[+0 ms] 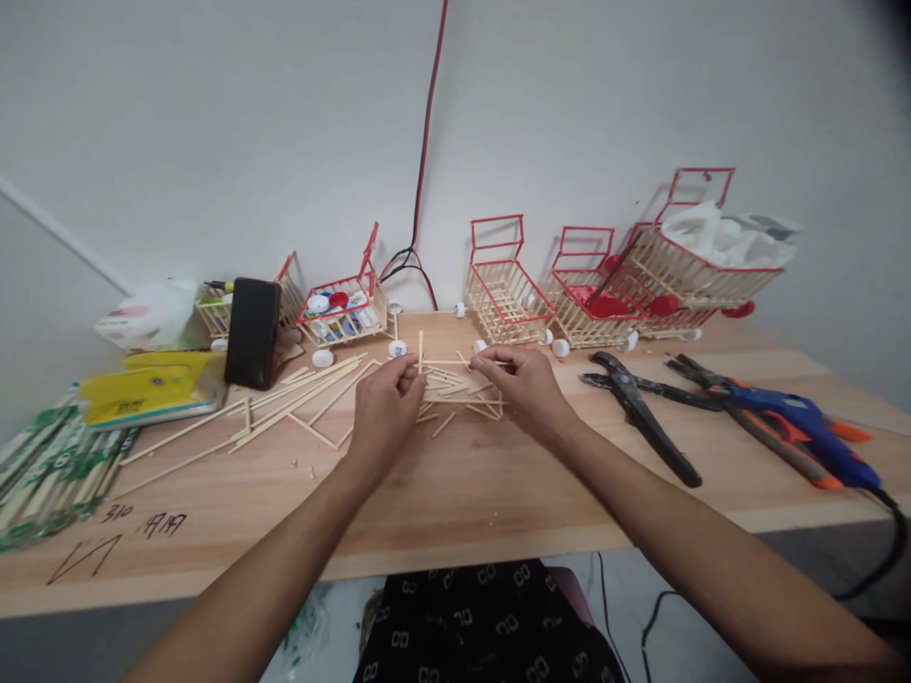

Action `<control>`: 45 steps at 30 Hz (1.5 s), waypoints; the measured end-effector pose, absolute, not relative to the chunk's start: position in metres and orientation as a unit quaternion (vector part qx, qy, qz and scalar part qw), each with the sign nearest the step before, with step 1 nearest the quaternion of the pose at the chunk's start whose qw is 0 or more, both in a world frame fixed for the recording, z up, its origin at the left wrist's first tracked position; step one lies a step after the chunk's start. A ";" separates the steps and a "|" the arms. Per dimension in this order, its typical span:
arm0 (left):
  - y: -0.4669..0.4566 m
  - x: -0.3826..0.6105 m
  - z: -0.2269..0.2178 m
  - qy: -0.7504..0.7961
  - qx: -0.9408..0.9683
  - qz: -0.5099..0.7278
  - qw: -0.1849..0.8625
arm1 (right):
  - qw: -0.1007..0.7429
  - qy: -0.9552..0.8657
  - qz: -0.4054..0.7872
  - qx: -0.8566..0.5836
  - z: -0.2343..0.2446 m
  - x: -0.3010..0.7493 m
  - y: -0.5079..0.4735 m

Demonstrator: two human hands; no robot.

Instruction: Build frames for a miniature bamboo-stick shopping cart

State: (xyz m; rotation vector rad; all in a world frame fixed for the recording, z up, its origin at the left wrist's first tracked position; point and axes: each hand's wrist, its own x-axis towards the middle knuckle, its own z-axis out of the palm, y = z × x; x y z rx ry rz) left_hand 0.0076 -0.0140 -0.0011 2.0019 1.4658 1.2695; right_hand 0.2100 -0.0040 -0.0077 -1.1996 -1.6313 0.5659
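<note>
My left hand (388,406) is closed, its fingertips pinching thin wooden sticks; one short stick (420,345) stands upright there. Opposite it, my right hand (525,387) is closed in a pinch at the other end of a thin horizontal stick (447,361), which spans the gap between the hands. Whether the upright and horizontal sticks are joined I cannot tell. Just below the hands, a longer stick (462,401) and several cut pieces (442,425) lie on the wooden table (455,503). My fingers hide the stick ends.
Small stick-built carts (509,285) with red trim line the wall. Pliers-like cutters (641,408) and a blue glue gun (797,427) lie right. Leftward are loose sticks (285,417), a phone (252,332), a yellow pack (149,389) and wrapped chopsticks (57,465).
</note>
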 end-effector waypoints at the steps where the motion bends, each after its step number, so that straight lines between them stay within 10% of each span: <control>1: -0.014 0.007 -0.002 0.515 0.707 0.451 0.178 | 0.497 -0.673 0.235 -0.494 -0.008 0.210 -0.004; 45: -0.015 0.008 0.009 0.480 0.600 0.498 0.401 | 0.498 -0.679 0.238 -0.483 -0.007 0.207 -0.006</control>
